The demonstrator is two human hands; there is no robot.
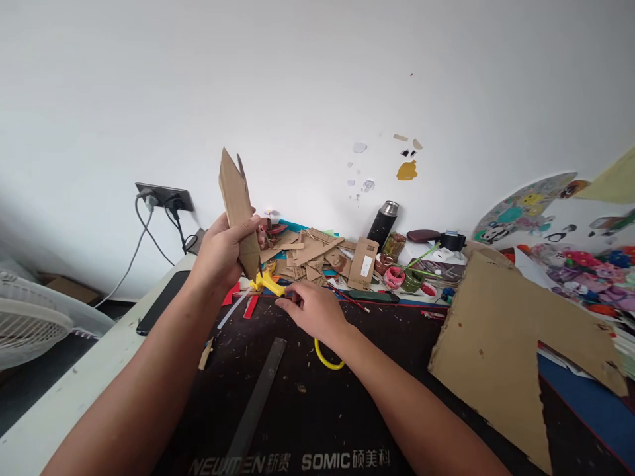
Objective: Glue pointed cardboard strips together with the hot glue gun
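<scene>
My left hand is closed around a folded cardboard strip with a pointed top, held upright above the mat. A thin dark edge shows behind its tip. At the strip's lower end is a yellow hot glue gun, its dark nozzle close to the cardboard; whether they touch is unclear. A pale translucent glue stick appears to trail from its back. My right hand grips the end of the gun's handle, fingers partly hidden. Below my right wrist, a yellow loop lies on the mat.
Cardboard scraps heap against the wall. A black flask, tape rolls and a dark green cutter lie nearby. A large cardboard sheet covers the right side. A metal ruler, phone and fan are nearer left.
</scene>
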